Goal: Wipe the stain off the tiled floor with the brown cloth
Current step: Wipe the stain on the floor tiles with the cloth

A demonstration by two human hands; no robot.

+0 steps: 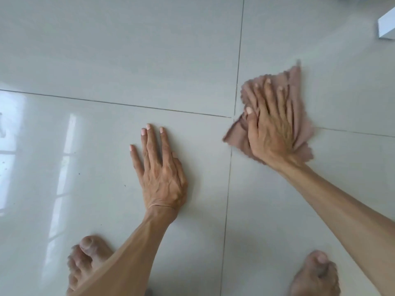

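Note:
The brown cloth (pixel 296 77) lies crumpled on the pale glossy tiled floor (pixel 132 60), right of where the grout lines cross. My right hand (pixel 270 124) presses flat on top of it, fingers spread, thumb tucked against its left fold. The cloth's edges look blurred. My left hand (pixel 159 167) rests flat on the tile to the left, palm down, fingers apart, holding nothing. No stain shows around the cloth; anything under it is hidden. A few tiny dark specks (pixel 79 173) dot the left tile.
My bare feet stand at the bottom, one at the left (pixel 89 259), one at the right (pixel 316 274). A white box-like object (pixel 385 28) sits at the top right edge. Window glare (pixel 64 159) reflects on the left tile.

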